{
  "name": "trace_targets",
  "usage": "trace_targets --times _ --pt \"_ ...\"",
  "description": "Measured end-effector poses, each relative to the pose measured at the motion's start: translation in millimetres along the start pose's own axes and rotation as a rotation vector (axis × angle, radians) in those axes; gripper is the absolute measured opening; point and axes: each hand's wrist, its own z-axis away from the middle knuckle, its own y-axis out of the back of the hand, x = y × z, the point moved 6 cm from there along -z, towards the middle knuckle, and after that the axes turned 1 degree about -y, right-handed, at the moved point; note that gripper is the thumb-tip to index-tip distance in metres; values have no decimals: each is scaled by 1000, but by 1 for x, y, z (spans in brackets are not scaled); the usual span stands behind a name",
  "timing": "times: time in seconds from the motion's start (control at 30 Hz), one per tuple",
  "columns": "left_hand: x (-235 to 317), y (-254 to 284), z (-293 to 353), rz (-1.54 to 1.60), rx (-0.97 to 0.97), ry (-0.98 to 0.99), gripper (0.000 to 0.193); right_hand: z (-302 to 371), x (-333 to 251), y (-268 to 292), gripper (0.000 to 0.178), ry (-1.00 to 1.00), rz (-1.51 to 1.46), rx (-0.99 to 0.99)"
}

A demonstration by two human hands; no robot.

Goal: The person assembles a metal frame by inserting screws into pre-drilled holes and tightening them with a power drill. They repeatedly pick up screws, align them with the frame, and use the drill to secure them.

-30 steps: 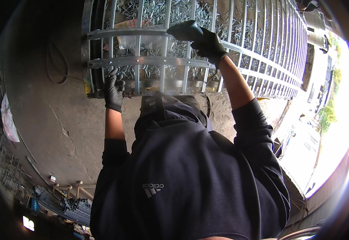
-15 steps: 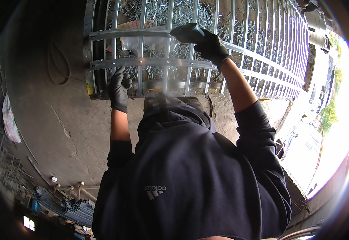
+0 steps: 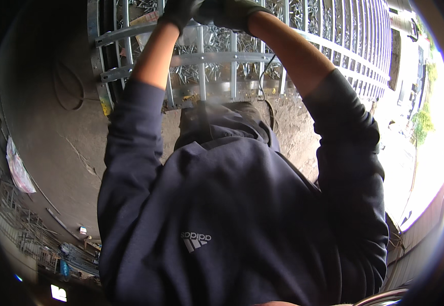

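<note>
Both my gloved hands are at the top edge, over a metal frame of parallel bars (image 3: pixel 201 76) with crosswise rails. My right hand (image 3: pixel 239 15) is closed round a dark power tool (image 3: pixel 208 12), of which only a part shows between the hands. Close beside the tool is my left hand (image 3: pixel 181 13), its fingers cut off by the picture's edge, so its grip is hidden. The nearer crosswise rail (image 3: pixel 222 58) passes below both hands. Under the bars lie many loose shiny screws or nails (image 3: pixel 189 74).
A black cable (image 3: pixel 263 84) hangs over the frame's near edge by my legs. A dark hose loop (image 3: pixel 69 89) lies on the concrete floor (image 3: pixel 84 137) at left. Metal stock (image 3: pixel 20 219) is stacked at lower left. Bright daylight enters at right.
My left hand has gone from the nearer rail up and away to beside the tool. My right hand has moved the tool farther away and slightly left. The view has shifted a little.
</note>
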Motion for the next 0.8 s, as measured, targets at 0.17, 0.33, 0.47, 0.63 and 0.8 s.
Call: trace_targets --times 0.17,0.33,0.47,0.63,0.8 --pt "-10 -25 -6 -432 121 112 25 12 0 -1 37 -88 106 12" --pt "-5 -24 25 -158 602 -11 31 27 10 6 31 -185 37 69" --pt "-8 -35 23 -151 581 -12 32 28 15 -2 24 -163 130 -11" --pt "-2 -32 24 -10 560 33 35 31 18 2 27 -98 -85 189" --pt "9 -22 26 -42 593 47 34 31 7 10 30 -83 -169 150"
